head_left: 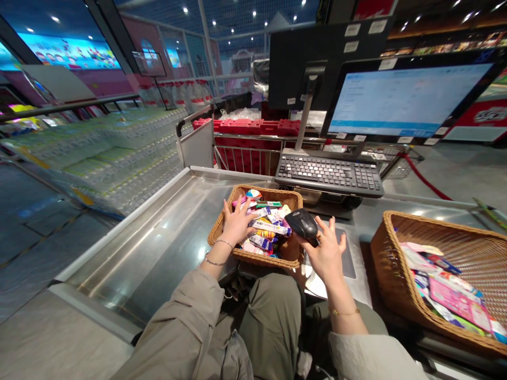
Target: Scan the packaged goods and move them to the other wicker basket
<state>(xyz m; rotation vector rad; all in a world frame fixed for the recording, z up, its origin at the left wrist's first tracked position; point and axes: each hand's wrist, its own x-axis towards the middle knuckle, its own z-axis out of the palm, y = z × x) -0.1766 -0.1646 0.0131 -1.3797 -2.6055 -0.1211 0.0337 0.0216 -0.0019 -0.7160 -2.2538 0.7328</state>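
Observation:
A wicker basket (295, 196) full of small colourful packets stands on the metal counter in front of my knees. Over its left side my left hand (236, 222) reaches in with fingers spread, touching or just above the packets (271, 227). Near the basket's right side, my right hand (327, 248) grips a black barcode scanner (301, 222) between thumb and fingers, with some fingers lifted away. The scanner's head points left over the packets. Which packet my left fingertips touch, I cannot tell.
A second wicker basket (390, 264) with packets stands at the right. Behind the near basket are a black keyboard (328, 171) and a lit monitor (407, 97). A raised rim (130, 221) edges the metal counter (178, 232). Stacked bottles (119, 153) stand beyond at left.

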